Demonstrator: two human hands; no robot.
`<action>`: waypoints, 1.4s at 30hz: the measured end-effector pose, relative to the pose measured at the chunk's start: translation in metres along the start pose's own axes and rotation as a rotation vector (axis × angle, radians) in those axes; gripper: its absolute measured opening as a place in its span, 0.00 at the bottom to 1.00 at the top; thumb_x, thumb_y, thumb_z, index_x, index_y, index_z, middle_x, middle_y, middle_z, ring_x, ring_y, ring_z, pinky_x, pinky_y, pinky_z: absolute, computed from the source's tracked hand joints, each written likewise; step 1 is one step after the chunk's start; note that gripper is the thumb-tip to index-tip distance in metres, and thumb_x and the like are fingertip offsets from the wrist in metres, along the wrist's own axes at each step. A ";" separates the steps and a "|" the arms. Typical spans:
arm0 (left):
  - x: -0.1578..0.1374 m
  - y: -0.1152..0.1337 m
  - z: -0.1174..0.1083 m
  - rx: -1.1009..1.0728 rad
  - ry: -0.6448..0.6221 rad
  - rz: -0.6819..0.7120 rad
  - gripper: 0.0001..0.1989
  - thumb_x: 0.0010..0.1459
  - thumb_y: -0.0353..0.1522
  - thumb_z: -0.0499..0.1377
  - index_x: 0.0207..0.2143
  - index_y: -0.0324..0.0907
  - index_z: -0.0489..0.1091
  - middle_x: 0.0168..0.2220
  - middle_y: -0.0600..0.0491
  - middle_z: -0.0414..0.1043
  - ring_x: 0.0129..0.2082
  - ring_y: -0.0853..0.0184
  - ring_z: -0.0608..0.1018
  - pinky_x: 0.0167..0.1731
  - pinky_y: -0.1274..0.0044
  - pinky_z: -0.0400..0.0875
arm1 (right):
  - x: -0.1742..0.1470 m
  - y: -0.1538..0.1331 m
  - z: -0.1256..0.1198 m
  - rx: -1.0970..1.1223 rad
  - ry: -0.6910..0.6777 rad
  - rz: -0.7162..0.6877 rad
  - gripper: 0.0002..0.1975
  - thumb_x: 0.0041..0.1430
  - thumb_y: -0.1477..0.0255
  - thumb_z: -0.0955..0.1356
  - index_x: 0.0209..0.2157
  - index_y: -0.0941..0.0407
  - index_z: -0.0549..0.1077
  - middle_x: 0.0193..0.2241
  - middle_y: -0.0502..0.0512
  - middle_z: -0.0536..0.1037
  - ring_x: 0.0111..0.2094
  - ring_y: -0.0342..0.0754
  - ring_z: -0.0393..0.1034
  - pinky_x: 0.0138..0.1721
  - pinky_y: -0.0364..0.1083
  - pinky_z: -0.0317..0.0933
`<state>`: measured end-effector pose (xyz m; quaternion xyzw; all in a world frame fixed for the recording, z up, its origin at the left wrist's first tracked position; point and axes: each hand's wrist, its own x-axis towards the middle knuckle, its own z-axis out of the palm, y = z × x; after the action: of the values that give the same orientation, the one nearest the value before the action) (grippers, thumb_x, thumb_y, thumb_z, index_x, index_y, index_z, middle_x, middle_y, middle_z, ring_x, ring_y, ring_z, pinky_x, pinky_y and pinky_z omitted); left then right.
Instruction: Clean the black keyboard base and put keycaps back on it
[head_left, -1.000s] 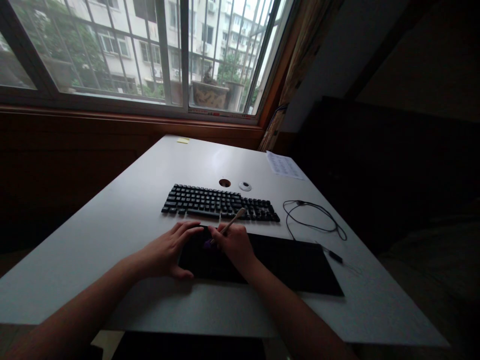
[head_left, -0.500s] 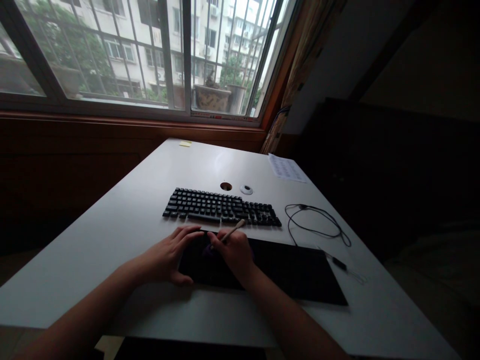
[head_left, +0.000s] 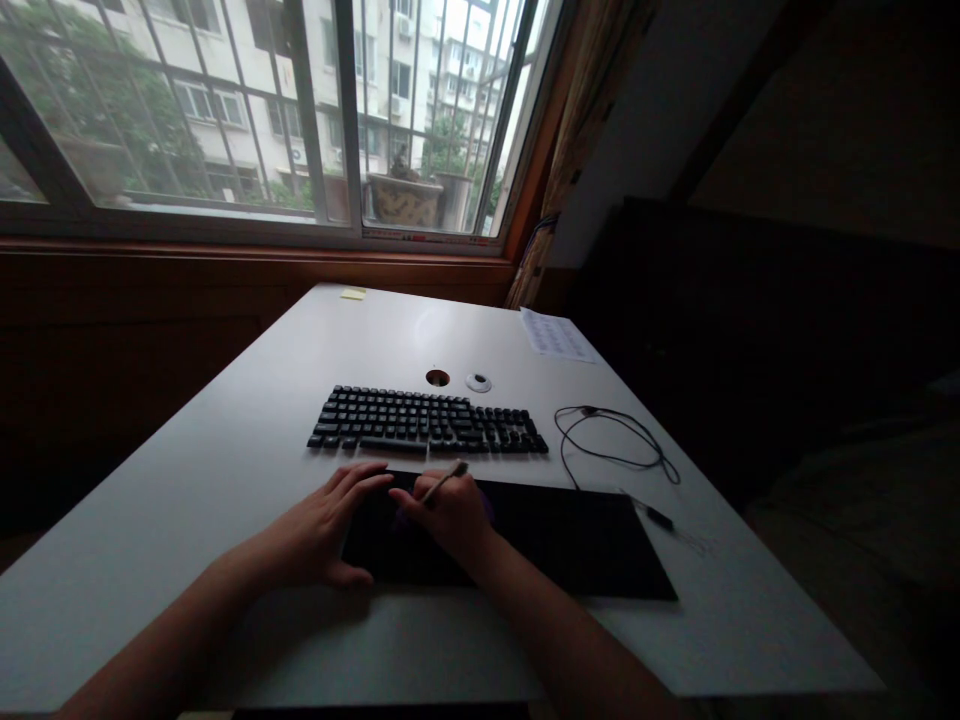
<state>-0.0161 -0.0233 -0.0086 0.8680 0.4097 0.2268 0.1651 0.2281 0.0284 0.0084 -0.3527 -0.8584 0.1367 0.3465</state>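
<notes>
A long black keyboard base (head_left: pixel 570 545) lies flat in front of me, its surface too dark to make out detail. My left hand (head_left: pixel 330 525) spans its left end, fingers on the far edge and thumb at the near edge, bracing it. Pinched in my right hand (head_left: pixel 454 510) is a thin light-coloured stick with a darker upper end, perhaps a brush (head_left: pixel 442 482); its lower tip is hidden by the fingers. Something purple (head_left: pixel 486 508) shows around that hand, over the base. Just beyond lie black keycaps (head_left: pixel 405 418), set out in keyboard order.
A looped black cable (head_left: pixel 619 435) lies right of the keycaps. Near the base's right end is a small black-handled tool with thin wire ends (head_left: pixel 660 517). Farther back are a round desk hole (head_left: pixel 438 378), its white cover (head_left: pixel 478 383), printed paper (head_left: pixel 556 335) and yellow notes (head_left: pixel 353 294).
The whole view has shifted slightly, so the desk sits a little farther left. The stick in my right hand has changed its tilt a little. My left hand keeps its place on the base.
</notes>
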 end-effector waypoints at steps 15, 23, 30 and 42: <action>0.001 -0.006 0.000 0.010 -0.021 0.032 0.56 0.49 0.45 0.74 0.72 0.50 0.44 0.70 0.39 0.49 0.68 0.43 0.58 0.65 0.51 0.62 | 0.001 -0.001 -0.004 -0.108 0.077 0.199 0.21 0.68 0.63 0.69 0.21 0.54 0.75 0.21 0.49 0.79 0.24 0.43 0.74 0.30 0.42 0.56; 0.000 -0.005 0.000 0.035 -0.026 0.019 0.57 0.49 0.44 0.74 0.72 0.49 0.43 0.70 0.39 0.49 0.67 0.42 0.59 0.64 0.50 0.63 | 0.003 0.003 -0.035 -0.058 -0.064 0.301 0.19 0.66 0.67 0.70 0.20 0.54 0.77 0.19 0.49 0.78 0.22 0.43 0.72 0.27 0.42 0.54; 0.001 -0.004 -0.001 0.035 -0.021 0.025 0.57 0.49 0.45 0.73 0.72 0.50 0.43 0.70 0.39 0.50 0.67 0.42 0.60 0.64 0.48 0.63 | -0.017 0.027 -0.067 0.215 -0.110 0.476 0.17 0.64 0.64 0.71 0.22 0.55 0.77 0.17 0.49 0.77 0.19 0.43 0.71 0.23 0.40 0.57; 0.001 -0.005 0.000 0.037 -0.012 0.041 0.56 0.50 0.46 0.73 0.72 0.50 0.43 0.70 0.39 0.51 0.67 0.41 0.60 0.63 0.48 0.63 | -0.060 0.052 -0.100 0.333 0.018 0.628 0.19 0.62 0.56 0.70 0.24 0.55 0.77 0.18 0.51 0.77 0.18 0.45 0.71 0.21 0.41 0.62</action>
<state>-0.0187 -0.0193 -0.0104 0.8805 0.3949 0.2175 0.1468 0.3549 0.0228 0.0259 -0.5394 -0.6709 0.3715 0.3476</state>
